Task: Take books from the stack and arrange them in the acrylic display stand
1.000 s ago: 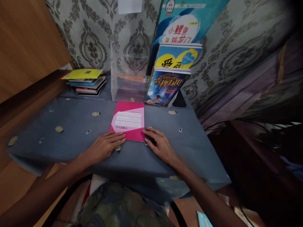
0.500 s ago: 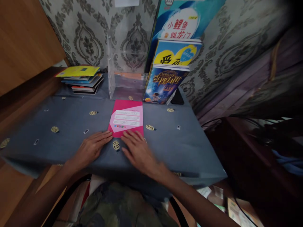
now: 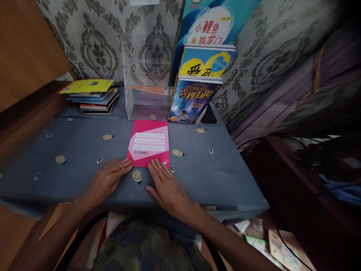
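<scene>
The right hand [image 3: 167, 189] has moved from beside the pink booklet [image 3: 149, 143] to its edge farthest from the clear stand [image 3: 145, 108]; left hand [image 3: 108, 178] there too, both outstretched, gripping nothing (booklet just by the stand's foot).

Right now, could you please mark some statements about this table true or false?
1. The pink booklet lies flat on the table. True.
2. The right hand touches the booklet's near edge. True.
3. The left hand is curled into a fist. False: its fingers are extended.
4. The stack of books is right of the clear stand. False: it is left of it.
5. The dark blue book stands in front of the blue-and-yellow book. True.
</scene>
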Demonstrator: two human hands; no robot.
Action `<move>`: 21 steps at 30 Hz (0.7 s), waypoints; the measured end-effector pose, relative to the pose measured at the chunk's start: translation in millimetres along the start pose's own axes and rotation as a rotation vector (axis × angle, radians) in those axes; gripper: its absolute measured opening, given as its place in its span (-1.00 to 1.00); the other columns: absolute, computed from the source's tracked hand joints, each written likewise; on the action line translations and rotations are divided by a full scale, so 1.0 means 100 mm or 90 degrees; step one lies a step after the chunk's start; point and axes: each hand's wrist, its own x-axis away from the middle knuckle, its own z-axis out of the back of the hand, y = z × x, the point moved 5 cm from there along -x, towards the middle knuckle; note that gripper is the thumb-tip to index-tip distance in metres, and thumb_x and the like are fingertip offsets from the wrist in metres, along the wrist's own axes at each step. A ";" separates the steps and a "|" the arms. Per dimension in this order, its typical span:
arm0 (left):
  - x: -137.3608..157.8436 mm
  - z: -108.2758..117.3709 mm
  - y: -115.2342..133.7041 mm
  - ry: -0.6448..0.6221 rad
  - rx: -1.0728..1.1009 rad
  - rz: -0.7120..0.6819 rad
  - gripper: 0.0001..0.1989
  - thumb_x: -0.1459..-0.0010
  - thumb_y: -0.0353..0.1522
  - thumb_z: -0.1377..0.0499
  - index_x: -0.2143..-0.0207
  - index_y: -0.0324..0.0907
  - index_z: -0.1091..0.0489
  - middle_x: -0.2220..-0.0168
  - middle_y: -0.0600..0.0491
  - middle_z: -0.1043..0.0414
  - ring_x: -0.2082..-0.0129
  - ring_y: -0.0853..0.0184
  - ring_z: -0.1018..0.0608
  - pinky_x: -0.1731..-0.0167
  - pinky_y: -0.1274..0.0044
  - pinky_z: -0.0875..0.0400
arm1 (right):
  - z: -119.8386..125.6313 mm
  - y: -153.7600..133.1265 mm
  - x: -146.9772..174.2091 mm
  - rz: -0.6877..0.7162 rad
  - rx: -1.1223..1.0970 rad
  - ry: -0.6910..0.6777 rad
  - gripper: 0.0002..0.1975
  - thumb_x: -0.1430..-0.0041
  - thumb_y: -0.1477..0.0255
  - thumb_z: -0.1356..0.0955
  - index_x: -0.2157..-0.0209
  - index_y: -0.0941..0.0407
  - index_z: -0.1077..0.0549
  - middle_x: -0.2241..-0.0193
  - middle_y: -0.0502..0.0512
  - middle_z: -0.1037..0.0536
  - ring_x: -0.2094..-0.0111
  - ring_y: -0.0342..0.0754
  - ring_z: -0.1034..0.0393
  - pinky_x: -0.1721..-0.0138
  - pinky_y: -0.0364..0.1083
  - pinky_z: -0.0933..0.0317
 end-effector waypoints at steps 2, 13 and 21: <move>-0.01 0.01 0.01 0.008 -0.001 -0.007 -0.49 -0.37 -0.52 0.00 -0.28 0.05 -0.27 -0.18 0.06 -0.45 -0.16 0.29 -0.51 -0.15 0.30 -0.47 | 0.06 0.10 0.13 -0.020 0.002 0.031 -0.41 -0.37 0.40 -0.25 -0.36 0.29 -0.12 -0.33 0.41 -0.22 -0.39 0.18 -0.01 -0.34 0.22 -0.10; -0.17 0.03 0.03 -0.051 -0.057 0.020 -0.59 -0.39 -0.31 -0.06 -0.25 -0.05 -0.31 -0.19 -0.02 -0.44 -0.15 0.19 -0.51 -0.15 0.19 -0.40 | 0.13 0.20 0.25 -0.021 0.022 0.067 -0.47 -0.37 0.45 -0.23 -0.32 0.28 -0.21 -0.31 0.39 -0.27 -0.35 0.18 -0.13 -0.28 0.25 -0.19; -0.58 -0.10 -0.31 -0.138 -0.126 0.078 -0.56 -0.45 -0.17 0.09 -0.17 -0.15 -0.40 -0.18 -0.06 -0.45 -0.15 0.19 -0.51 -0.11 0.26 -0.40 | 0.13 0.19 0.26 -0.015 0.037 0.085 -0.48 -0.34 0.47 -0.24 -0.30 0.26 -0.24 -0.30 0.37 -0.29 -0.34 0.18 -0.15 -0.27 0.23 -0.23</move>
